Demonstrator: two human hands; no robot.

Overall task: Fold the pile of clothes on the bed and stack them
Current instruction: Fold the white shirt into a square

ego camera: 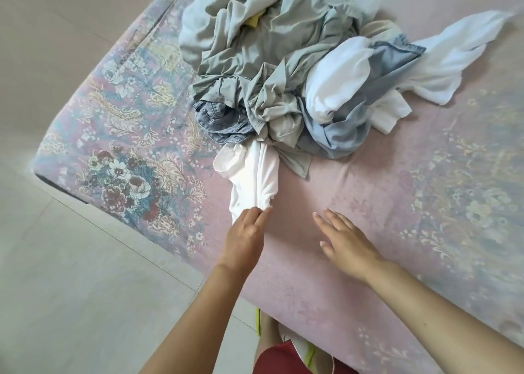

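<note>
A person's left hand (246,232) pinches the near end of a white garment (253,175) trailing from the six o'clock edge of the clothes pile (283,70), heaped at twelve o'clock on the floral bed (397,203). The right hand (344,242) hovers spread and empty. Nothing appears folded yet; next, the garment likely needs pulling free and spreading flat.

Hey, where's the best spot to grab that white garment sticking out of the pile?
Judging by its pose, grip the white garment at its bunched near end, coming from the bed's near edge, where the left hand already touches it; its far end is buried under the pile.
</note>
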